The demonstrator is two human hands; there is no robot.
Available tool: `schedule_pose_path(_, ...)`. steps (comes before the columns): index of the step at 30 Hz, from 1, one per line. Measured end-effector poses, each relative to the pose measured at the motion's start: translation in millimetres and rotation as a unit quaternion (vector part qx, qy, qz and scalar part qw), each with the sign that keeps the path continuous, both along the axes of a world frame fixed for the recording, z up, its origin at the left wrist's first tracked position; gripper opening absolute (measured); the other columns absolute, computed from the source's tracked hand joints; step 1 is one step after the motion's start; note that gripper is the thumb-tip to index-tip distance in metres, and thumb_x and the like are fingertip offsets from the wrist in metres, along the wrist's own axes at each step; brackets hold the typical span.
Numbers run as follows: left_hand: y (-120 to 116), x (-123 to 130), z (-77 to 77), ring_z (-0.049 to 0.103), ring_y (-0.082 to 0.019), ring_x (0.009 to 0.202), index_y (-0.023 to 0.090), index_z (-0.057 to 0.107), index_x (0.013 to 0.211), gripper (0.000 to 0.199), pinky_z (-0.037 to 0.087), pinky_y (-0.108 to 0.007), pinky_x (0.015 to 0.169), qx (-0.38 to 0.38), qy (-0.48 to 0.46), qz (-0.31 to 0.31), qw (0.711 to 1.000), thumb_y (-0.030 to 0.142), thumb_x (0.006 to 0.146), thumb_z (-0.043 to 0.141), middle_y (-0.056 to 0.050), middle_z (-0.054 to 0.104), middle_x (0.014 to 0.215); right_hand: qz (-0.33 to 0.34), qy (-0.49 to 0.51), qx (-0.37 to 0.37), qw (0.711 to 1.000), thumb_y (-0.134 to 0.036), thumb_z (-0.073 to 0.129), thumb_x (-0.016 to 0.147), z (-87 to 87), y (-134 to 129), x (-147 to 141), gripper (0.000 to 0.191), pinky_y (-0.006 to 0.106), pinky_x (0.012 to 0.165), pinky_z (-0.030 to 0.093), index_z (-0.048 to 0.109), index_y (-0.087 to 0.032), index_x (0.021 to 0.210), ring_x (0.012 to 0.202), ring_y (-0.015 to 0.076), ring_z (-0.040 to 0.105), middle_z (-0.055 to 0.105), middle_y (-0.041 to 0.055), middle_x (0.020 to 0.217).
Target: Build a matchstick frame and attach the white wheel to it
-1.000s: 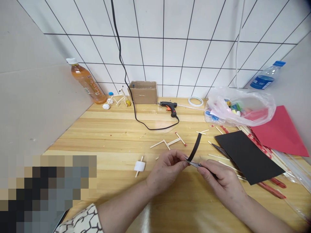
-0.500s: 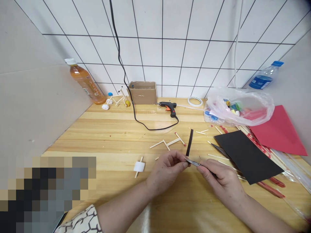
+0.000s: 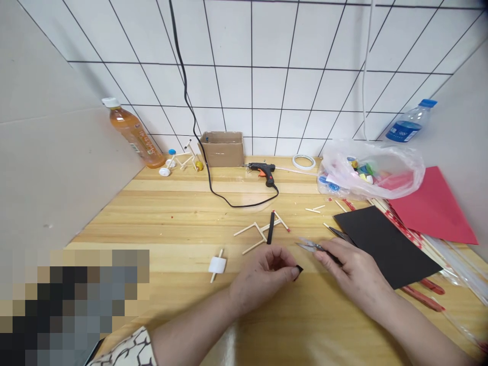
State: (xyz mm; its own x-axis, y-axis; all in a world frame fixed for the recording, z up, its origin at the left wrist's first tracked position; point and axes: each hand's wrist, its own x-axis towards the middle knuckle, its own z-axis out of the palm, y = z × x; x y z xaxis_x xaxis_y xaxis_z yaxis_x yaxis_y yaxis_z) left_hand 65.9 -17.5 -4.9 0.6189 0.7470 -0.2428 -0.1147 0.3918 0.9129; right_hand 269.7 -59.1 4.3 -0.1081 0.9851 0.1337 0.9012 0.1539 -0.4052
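A white tile wall [image 3: 251, 66] with black grout lines is rising from 10 to 2 o'clock, meeting a beige partition board [image 3: 57, 152] standing at 9 o'clock and a paler board [image 3: 461, 132] closing in at 3 o'clock. A black cable [image 3: 182, 66] is running down the tiles near 11 o'clock, and a white cable [image 3: 366, 66] is hanging at 1 o'clock. A honey-toned wooden surface [image 3: 183, 213] is stretching between the boards, its planks running crosswise, with soft light gleaming on it near 6 o'clock.
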Motion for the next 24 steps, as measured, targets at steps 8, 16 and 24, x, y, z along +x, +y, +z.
schedule_pose_path(8,-10.7,-0.3,11.4,0.044,-0.009,0.059,0.013,0.059,0.068,0.008,0.036,-0.022,0.058,0.073,0.058,-0.066,0.993,0.021,0.067,0.061,0.001,0.054,0.061,0.095,-0.107,-0.104,0.984,-0.030,0.056,0.083,11.6,-2.5,-1.8,0.020,0.035,0.070,0.048,0.059,-0.021,0.101,0.085,0.0234,0.062,0.066,0.0057,0.092)
schedule_pose_path(16,-16.9,4.1,0.6,0.039,-0.008,0.054,0.012,0.058,0.067,0.010,0.031,-0.022,0.052,0.157,0.077,-0.040,0.984,0.022,0.069,0.056,0.002,0.049,0.058,0.113,-0.144,-0.090,0.979,-0.027,0.053,0.085,21.4,1.8,3.6,0.012,0.036,0.074,0.042,0.062,-0.023,0.090,0.087,0.0233,0.056,0.061,0.0060,0.090)
schedule_pose_path(24,-19.7,5.0,-9.7,0.042,-0.010,0.053,0.012,0.060,0.066,0.010,0.033,-0.022,0.050,0.224,0.090,-0.070,0.968,0.018,0.069,0.053,0.000,0.051,0.058,0.232,-0.176,0.011,0.957,-0.012,0.051,0.083,17.7,47.6,-41.8,0.014,0.030,0.070,0.035,0.063,-0.017,0.079,0.079,0.0188,0.047,0.058,0.0058,0.082)
